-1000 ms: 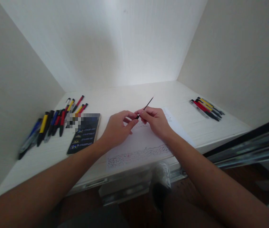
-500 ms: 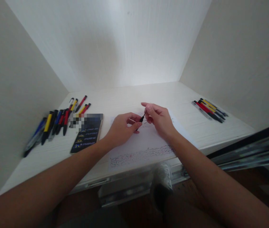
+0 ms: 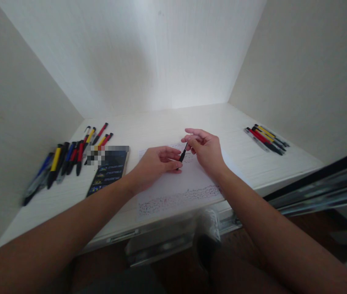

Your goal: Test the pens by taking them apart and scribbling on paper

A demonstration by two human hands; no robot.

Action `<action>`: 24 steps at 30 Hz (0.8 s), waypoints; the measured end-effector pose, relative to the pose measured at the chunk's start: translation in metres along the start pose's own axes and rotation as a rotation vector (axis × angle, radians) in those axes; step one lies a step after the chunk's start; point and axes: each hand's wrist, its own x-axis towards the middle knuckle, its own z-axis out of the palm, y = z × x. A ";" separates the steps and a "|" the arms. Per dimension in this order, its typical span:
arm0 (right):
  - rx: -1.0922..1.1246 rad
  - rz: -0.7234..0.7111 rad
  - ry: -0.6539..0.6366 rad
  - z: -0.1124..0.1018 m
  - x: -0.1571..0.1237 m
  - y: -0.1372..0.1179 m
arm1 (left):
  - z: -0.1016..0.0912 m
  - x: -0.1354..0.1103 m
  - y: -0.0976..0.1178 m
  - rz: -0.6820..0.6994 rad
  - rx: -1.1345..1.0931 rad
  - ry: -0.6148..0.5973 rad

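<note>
My left hand [image 3: 155, 163] and my right hand [image 3: 205, 149] meet over a white sheet of paper [image 3: 179, 188] with rows of small marks. Between their fingertips is a short black pen part [image 3: 182, 155], pinched from below by the left thumb and finger and from above by the right fingers. The other fingers of the right hand stretch out. Whether a thin refill is inside the black part is hidden.
A pile of several pens [image 3: 66, 157] in black, yellow, red and blue lies at the left. A dark card or booklet [image 3: 107, 171] lies beside it. Several more pens [image 3: 267, 139] lie at the right. White walls enclose the shelf [image 3: 167, 122] on three sides.
A thin dark refill stuck out past the right fingers a second ago. It is gone from sight now, and only the short black part shows between both hands.
</note>
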 end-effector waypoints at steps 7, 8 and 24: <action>-0.021 0.044 -0.058 0.000 0.000 0.004 | 0.001 0.000 -0.004 -0.034 -0.076 0.014; -0.022 0.046 -0.063 0.000 0.000 0.005 | 0.002 0.000 -0.004 -0.042 -0.091 0.015; -0.101 -0.036 0.080 -0.018 0.010 -0.001 | -0.001 0.004 -0.008 -0.024 -0.031 0.011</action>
